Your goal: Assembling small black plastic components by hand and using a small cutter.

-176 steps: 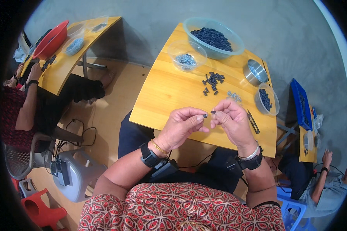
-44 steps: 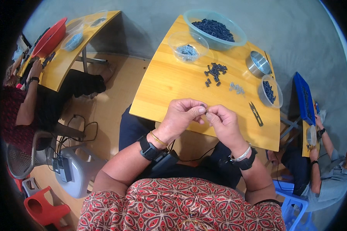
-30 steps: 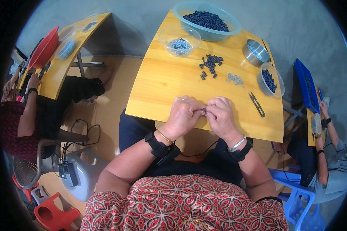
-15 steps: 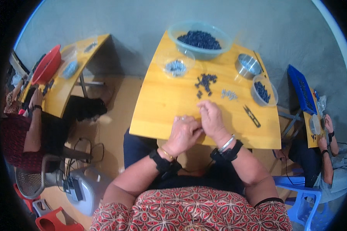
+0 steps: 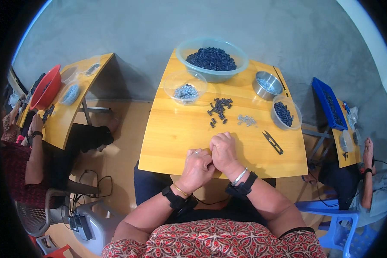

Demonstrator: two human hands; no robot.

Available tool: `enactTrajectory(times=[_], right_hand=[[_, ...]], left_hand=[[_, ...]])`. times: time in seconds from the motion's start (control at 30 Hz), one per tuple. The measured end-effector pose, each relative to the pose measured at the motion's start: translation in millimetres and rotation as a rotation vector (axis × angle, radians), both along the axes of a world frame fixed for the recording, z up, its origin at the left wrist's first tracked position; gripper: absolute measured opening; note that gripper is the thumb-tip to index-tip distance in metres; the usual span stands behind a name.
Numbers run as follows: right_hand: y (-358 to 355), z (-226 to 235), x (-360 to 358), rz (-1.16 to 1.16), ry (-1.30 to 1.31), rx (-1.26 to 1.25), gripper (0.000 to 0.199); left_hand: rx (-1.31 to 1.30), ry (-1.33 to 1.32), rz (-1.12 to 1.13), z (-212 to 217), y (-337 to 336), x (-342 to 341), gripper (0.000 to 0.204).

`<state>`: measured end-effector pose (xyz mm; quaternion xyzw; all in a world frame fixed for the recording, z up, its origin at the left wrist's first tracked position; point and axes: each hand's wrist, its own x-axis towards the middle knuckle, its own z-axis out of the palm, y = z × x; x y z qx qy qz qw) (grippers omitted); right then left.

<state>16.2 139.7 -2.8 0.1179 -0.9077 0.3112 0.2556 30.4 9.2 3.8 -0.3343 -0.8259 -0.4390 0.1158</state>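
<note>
My left hand (image 5: 196,167) and my right hand (image 5: 224,151) meet at the near edge of the yellow wooden table (image 5: 167,142). Both are closed, fingers curled in and pressed together; whatever they hold is hidden. Just beyond them lies a loose pile of small black plastic parts (image 5: 220,106). To its right is a little heap of small silvery pieces (image 5: 247,120). A pair of black thread snips (image 5: 272,142) rests to the right of my right hand.
At the back stands a large pale-blue basin (image 5: 241,69) full of black parts. A clear bowl (image 5: 170,88) holds silvery pieces, a steel bowl (image 5: 258,89) more, and a plastic tub (image 5: 297,122) black parts. People work at side tables, left with a red basin (image 5: 51,88), right with a blue tray (image 5: 318,88).
My right hand's raised fingers have curled in, and it now presses against my left hand. The whole view has shifted, so the table sits lower in the picture.
</note>
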Motion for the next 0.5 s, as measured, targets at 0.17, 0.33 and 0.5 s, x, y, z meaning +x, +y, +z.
enactTrajectory(times=[0.17, 0.33, 0.5], right_hand=[[0.1, -1.4, 0.0, -0.005, -0.043, 0.025, 0.009], [-2.5, 2.1, 4.9, -0.042, -0.068, 0.114, 0.010], [-3.0, 0.2, 2.9, -0.069, -0.080, 0.113, 0.007]], left_hand=[[-0.003, 0.006, -0.004, 1.3, -0.8, -1.1, 0.008], [-0.040, 0.021, 0.003, -3.8, -1.4, 1.3, 0.007], [-0.037, 0.037, 0.048, -3.0, -1.5, 2.1, 0.006]])
